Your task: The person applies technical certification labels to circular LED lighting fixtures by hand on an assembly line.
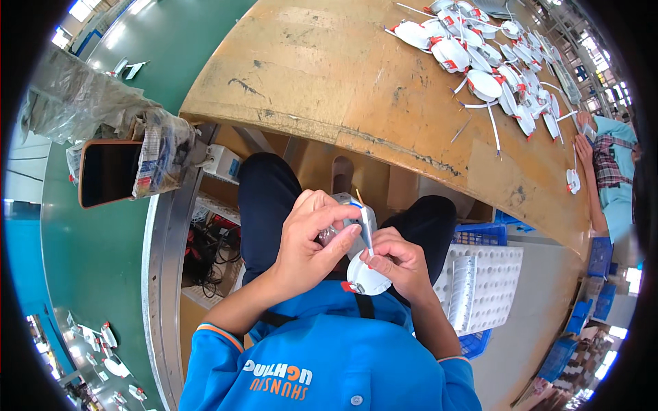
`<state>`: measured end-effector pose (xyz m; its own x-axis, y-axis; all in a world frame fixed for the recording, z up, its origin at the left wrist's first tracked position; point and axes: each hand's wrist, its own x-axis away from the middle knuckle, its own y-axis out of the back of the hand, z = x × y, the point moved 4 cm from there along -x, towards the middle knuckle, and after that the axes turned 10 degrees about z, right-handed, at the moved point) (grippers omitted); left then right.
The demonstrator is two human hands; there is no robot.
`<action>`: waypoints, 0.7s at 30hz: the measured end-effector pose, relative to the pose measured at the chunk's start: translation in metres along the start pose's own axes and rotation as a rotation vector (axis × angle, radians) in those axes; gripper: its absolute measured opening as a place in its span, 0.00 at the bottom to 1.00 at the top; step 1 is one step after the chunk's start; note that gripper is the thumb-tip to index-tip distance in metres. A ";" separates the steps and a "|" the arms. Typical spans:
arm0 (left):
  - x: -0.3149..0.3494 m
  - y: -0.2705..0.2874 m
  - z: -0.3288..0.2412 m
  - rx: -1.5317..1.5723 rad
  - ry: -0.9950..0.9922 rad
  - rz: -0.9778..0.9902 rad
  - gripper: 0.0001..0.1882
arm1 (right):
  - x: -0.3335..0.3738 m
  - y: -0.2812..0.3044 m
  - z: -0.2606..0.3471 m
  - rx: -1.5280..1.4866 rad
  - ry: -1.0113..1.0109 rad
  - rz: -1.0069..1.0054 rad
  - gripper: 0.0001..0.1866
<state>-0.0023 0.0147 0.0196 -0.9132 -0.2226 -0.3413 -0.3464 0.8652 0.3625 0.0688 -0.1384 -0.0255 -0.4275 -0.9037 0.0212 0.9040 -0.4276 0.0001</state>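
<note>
Above my lap, a round white lamp point(369, 279) with a red clip point(351, 287) on its edge hangs beneath my fingers. A white cable point(365, 222) rises above it, with thin coloured wire ends at the top. My left hand point(308, 233) closes thumb and forefinger on the upper part of this cable. Lower down, at the lamp's upper edge, my right hand point(401, 266) has its fingers pinched together around the cable's lower part. The exact grip of the right fingertips is partly hidden. Something clear and shiny shows behind my left fingers, too covered to name.
Many similar white lamps point(484, 85) lie heaped on the brown table point(295, 75). Another person's hand point(585, 147) reaches its right edge. A phone point(110, 173) is mounted left, beside a green conveyor belt point(96, 240). A perforated white tray point(500, 274) rests on blue crates.
</note>
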 end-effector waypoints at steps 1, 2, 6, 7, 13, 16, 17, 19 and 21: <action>0.001 -0.001 0.001 0.011 -0.005 0.002 0.11 | 0.000 0.001 0.001 0.070 0.026 -0.014 0.06; 0.002 -0.001 0.003 0.009 -0.001 0.007 0.11 | -0.001 0.002 0.003 0.119 0.055 -0.033 0.06; 0.004 0.000 0.008 0.002 0.044 0.021 0.09 | 0.000 0.003 0.010 0.299 0.076 -0.088 0.06; 0.005 0.000 0.010 -0.012 0.077 0.037 0.08 | 0.000 0.003 0.013 0.385 0.073 -0.109 0.06; 0.004 0.004 0.012 0.003 0.097 -0.011 0.05 | -0.001 0.001 0.023 0.568 0.086 -0.196 0.06; 0.004 0.005 0.012 -0.003 0.109 0.008 0.04 | -0.001 0.000 0.029 0.672 0.109 -0.234 0.05; 0.004 0.006 0.012 -0.003 0.109 0.009 0.04 | -0.001 0.000 0.031 0.722 0.111 -0.261 0.05; 0.003 0.006 0.011 -0.011 0.101 0.015 0.04 | -0.001 -0.001 0.033 0.747 0.132 -0.264 0.05; 0.003 0.005 0.011 -0.008 0.112 0.001 0.04 | -0.002 -0.002 0.034 0.766 0.139 -0.273 0.05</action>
<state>-0.0044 0.0232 0.0108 -0.9316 -0.2713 -0.2417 -0.3470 0.8618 0.3700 0.0681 -0.1350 0.0085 -0.5850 -0.7854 -0.2021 0.5022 -0.5465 0.6702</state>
